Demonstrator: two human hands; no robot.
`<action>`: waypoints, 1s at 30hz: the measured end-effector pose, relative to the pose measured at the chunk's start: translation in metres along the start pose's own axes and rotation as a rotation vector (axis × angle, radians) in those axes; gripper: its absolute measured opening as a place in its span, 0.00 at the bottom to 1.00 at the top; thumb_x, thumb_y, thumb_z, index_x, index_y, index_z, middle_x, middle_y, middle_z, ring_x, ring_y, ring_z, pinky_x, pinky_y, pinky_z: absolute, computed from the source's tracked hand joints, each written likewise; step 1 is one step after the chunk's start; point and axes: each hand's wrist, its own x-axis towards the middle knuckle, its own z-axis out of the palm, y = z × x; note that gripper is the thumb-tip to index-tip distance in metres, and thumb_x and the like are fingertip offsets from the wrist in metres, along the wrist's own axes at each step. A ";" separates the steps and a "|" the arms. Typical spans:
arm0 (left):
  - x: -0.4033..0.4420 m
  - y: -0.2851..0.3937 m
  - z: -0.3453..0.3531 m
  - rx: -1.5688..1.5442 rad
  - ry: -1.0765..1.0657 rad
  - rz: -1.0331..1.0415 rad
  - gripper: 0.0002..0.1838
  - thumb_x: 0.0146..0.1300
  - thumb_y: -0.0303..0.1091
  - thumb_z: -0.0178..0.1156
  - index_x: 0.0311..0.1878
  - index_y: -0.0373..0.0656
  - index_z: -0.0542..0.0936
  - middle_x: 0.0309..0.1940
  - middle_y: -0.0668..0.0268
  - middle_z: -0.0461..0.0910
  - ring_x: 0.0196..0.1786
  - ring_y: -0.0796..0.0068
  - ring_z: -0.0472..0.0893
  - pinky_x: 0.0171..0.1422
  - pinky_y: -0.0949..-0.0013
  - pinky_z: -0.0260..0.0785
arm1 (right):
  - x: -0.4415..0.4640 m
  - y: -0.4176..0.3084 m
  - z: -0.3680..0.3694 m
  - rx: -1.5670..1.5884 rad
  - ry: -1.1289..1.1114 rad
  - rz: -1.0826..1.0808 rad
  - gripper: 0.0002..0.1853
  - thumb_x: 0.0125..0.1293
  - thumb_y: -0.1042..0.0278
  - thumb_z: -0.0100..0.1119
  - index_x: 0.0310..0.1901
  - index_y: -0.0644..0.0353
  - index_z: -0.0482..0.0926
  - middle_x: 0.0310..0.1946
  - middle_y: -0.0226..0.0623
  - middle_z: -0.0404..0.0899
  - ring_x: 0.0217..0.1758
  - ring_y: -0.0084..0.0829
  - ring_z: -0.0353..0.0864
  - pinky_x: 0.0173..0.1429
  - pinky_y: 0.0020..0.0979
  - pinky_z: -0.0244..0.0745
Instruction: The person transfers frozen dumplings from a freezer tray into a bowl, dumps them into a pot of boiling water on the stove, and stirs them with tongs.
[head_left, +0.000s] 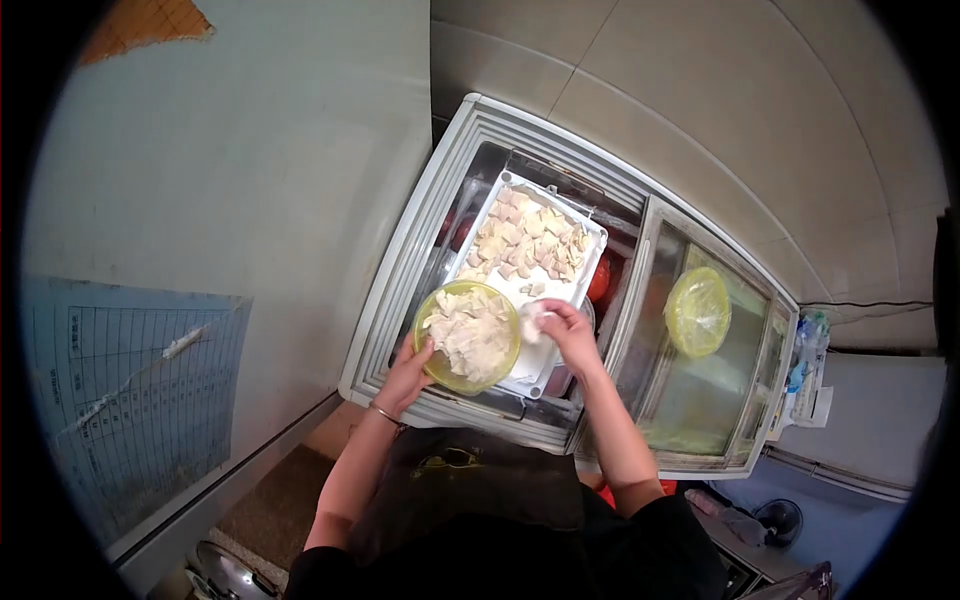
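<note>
A round yellow-green bowl (428, 308) heaped with pale folded pieces (468, 335) is in my left hand (408, 372), which grips its left rim. It hangs over the lower left of a white tray (535, 283) inside an open chest freezer. Similar pale pieces (530, 235) cover the far part of the tray. My right hand (566, 330) is just right of the bowl, above the tray, its fingers closed around a whitish piece (533, 322). A couple of small bits lie on the tray just beyond that hand.
The freezer's pale frame (395, 265) surrounds the tray. On its glass lid (655, 395) at the right sits a yellow-green bowl (698, 312) with clear plastic in it. Red items (600, 278) show beside the tray. A large pale panel with a printed sheet (150, 380) stands left.
</note>
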 end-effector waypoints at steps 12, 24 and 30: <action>-0.005 -0.004 -0.009 -0.038 -0.027 -0.009 0.23 0.71 0.40 0.48 0.66 0.49 0.57 0.60 0.64 0.65 0.61 0.66 0.70 0.54 0.56 0.75 | 0.080 0.067 -0.005 -1.128 0.205 -0.610 0.13 0.56 0.71 0.61 0.44 0.62 0.76 0.43 0.43 0.74 0.43 0.38 0.77 0.44 0.32 0.74; -0.006 -0.003 -0.012 0.068 -0.010 -0.019 0.26 0.71 0.38 0.48 0.68 0.47 0.54 0.63 0.61 0.64 0.63 0.64 0.69 0.59 0.56 0.72 | 0.105 0.069 -0.006 -0.951 0.320 -0.558 0.14 0.55 0.75 0.59 0.44 0.60 0.76 0.44 0.42 0.72 0.44 0.41 0.77 0.45 0.35 0.75; -0.001 -0.008 -0.009 0.041 -0.064 -0.008 0.26 0.70 0.38 0.51 0.67 0.49 0.56 0.59 0.64 0.66 0.61 0.68 0.70 0.54 0.59 0.75 | 0.044 0.044 -0.002 -0.260 0.395 -0.137 0.12 0.61 0.73 0.58 0.47 0.63 0.75 0.44 0.33 0.74 0.37 0.25 0.78 0.36 0.26 0.76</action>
